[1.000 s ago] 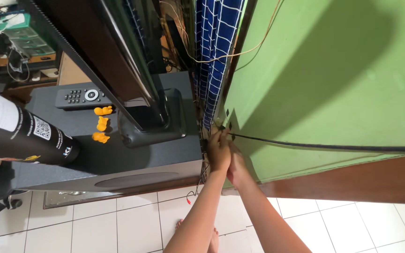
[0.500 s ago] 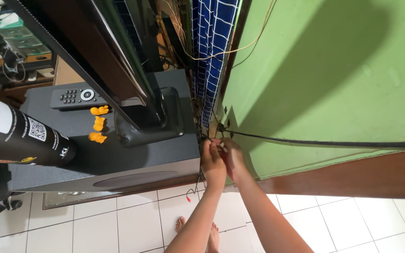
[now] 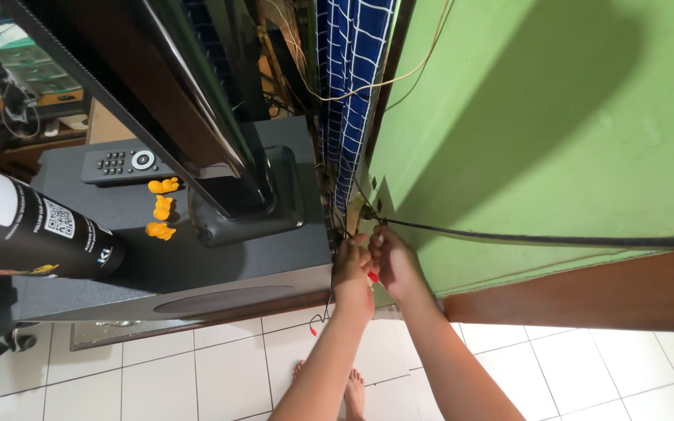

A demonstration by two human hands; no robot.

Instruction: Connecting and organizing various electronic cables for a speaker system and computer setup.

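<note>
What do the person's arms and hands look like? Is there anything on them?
Both arms are bare, with no sleeves in view. The left hand and the right hand wear no gloves, and no rings, watch or bracelet can be seen. The forearms are slim and reach up from the bottom edge of the picture.

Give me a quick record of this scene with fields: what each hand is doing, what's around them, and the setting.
left hand: pinching thin wires at the cabinet's edge
right hand: at the same spot, close against the left; small red piece between the hands
black cable: runs from the hands along the green wall
grey cabinet: carries a TV stand base, remote control, three orange figures
floor: white tiles, bare feet below
</note>
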